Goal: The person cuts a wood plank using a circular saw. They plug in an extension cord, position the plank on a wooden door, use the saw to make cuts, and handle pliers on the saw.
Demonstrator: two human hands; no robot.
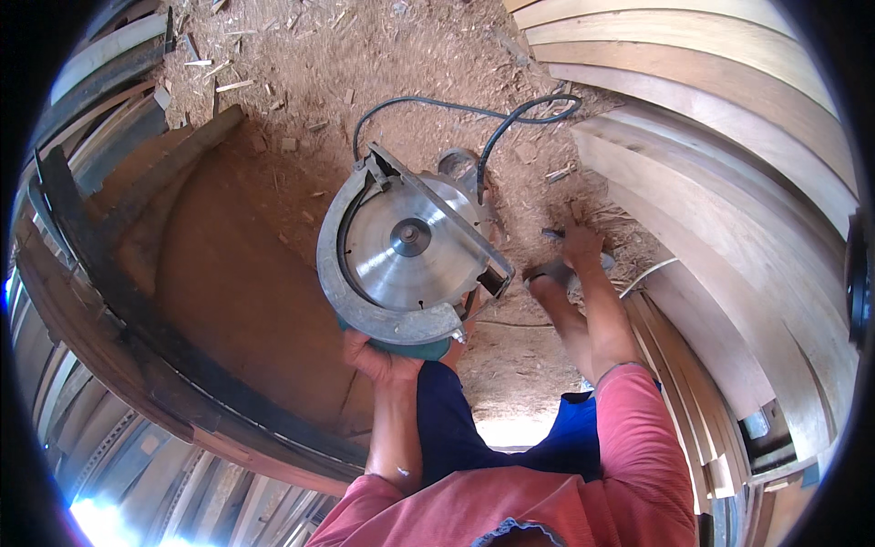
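Left hand is clamped on the handle of the circular saw, held blade-up above the sawdust floor; right hand rests beside planks, grip indiscernible

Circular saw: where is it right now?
Head view, centre: the saw is held up in the left hand, blade facing the camera, above the sawdust floor.

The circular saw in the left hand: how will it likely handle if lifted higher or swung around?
The circular saw is probably heavy for its size: it shows a metal guard, a wide steel blade and a motor housing. The left hand holds it from below at one end, so it may tip forward. Its black cord looks floppy and trails on the sawdust, so it could drag or snag.
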